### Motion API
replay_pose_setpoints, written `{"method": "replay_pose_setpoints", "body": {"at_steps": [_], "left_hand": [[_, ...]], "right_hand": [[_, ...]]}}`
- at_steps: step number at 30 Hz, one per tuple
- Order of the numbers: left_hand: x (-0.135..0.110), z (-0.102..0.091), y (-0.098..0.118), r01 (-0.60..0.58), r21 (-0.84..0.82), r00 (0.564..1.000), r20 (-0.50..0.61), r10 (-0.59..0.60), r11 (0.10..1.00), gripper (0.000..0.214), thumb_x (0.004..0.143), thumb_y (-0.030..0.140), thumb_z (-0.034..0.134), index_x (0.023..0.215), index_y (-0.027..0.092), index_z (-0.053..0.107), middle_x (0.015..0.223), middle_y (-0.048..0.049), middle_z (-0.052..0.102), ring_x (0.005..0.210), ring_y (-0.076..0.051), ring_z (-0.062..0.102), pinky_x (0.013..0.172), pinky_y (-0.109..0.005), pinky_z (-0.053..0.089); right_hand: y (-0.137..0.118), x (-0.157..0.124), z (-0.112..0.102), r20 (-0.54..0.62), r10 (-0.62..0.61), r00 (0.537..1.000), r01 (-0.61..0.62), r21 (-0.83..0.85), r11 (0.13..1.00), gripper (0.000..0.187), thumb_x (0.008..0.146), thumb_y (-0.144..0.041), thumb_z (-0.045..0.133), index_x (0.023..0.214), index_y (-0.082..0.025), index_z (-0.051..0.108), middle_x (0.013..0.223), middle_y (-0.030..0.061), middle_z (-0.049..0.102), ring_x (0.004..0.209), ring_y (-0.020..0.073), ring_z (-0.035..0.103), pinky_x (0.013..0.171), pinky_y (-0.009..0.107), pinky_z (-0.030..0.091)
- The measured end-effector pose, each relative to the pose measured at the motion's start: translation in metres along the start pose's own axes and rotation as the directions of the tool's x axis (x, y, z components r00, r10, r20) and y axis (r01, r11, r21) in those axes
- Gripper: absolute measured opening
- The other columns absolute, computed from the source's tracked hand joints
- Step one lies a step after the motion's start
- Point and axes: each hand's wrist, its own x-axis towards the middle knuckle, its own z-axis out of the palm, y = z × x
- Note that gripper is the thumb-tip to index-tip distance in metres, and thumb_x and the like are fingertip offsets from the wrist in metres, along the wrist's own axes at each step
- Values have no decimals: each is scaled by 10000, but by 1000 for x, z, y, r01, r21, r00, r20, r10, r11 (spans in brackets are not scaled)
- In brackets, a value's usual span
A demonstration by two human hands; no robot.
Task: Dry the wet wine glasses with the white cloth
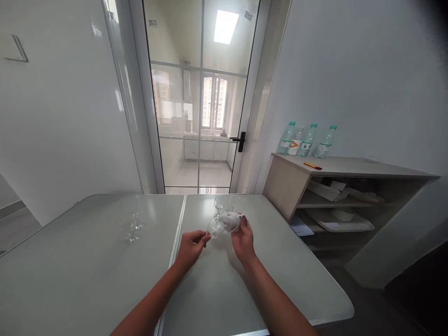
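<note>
Just above the table, a clear stemmed glass lies tilted on its side between my hands. My left hand pinches the edge of its round, transparent part between thumb and fingers. A white cloth covers the glass's right end. My right hand is closed on that cloth, and whether the cloth is inside or around the glass I cannot tell. Behind them stand more clear glasses, partly hidden by the cloth. To the left, a few stemmed glasses stand on the table, their outlines faint.
The pale table has a metal seam running front to back. At the right, a wooden shelf unit carries several plastic bottles, a paper cup and an orange object. A glass door rises behind the table.
</note>
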Motion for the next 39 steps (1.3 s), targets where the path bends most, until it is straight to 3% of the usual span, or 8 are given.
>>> {"method": "replay_pose_setpoints", "body": {"at_steps": [6,9,12,20,25,31,35,39], "left_hand": [[-3,-3,-2,-121,56,989,95,116,991,329,870,442,678,838,133,787,600,-18,617,540,-107,464,572,-243,394],[-2,-5,2,-194,150,969,186,165,970,266,838,351,707,678,141,743,555,-5,580,545,-103,443,576,-243,370],[0,-11,7,-141,80,953,279,114,987,289,838,324,691,614,142,707,540,-11,584,542,-112,481,563,-240,372],[5,-21,6,-76,69,895,445,38,995,253,808,261,696,593,133,661,517,18,530,512,-91,446,521,-222,326],[5,-27,9,-58,67,883,468,20,996,253,853,272,659,651,125,695,533,22,540,523,-88,452,538,-216,343],[7,-31,13,-118,116,907,416,60,986,227,850,264,669,673,127,705,538,18,544,533,-95,449,562,-229,352],[8,-31,14,-161,89,914,390,114,983,252,870,284,659,668,135,672,551,21,516,544,-95,416,569,-236,339],[6,-31,14,-190,133,909,397,123,973,251,849,249,672,627,138,639,545,39,445,557,-86,351,572,-239,298]], "right_hand": [[-6,-5,6,176,137,975,-129,-56,990,359,875,-575,690,1024,-269,577,879,1,576,775,174,551,708,287,463],[-11,-10,4,366,357,859,-296,-211,931,417,834,-620,706,980,-256,565,805,-4,535,661,163,490,607,274,406],[-18,-9,-1,463,423,779,-353,-234,906,458,772,-611,770,926,-239,551,762,-20,482,622,140,445,579,259,363],[-15,1,-10,475,503,722,-288,-455,842,567,639,-292,886,1152,-209,661,801,-24,635,700,137,546,628,233,408],[-15,3,-10,491,479,727,-136,-582,802,356,729,-303,820,1052,-157,791,970,61,750,841,196,644,727,276,471],[-30,1,-12,569,570,592,-457,-346,820,527,726,-375,801,1198,-147,745,1034,106,750,897,233,670,791,310,495],[-32,2,-13,561,547,621,-563,-166,809,580,858,-578,629,1213,-134,743,1106,133,735,990,261,651,847,336,497],[-25,1,-13,551,547,630,-501,-250,829,556,847,-516,750,1264,-149,720,1091,116,733,918,211,648,806,292,466]]}}
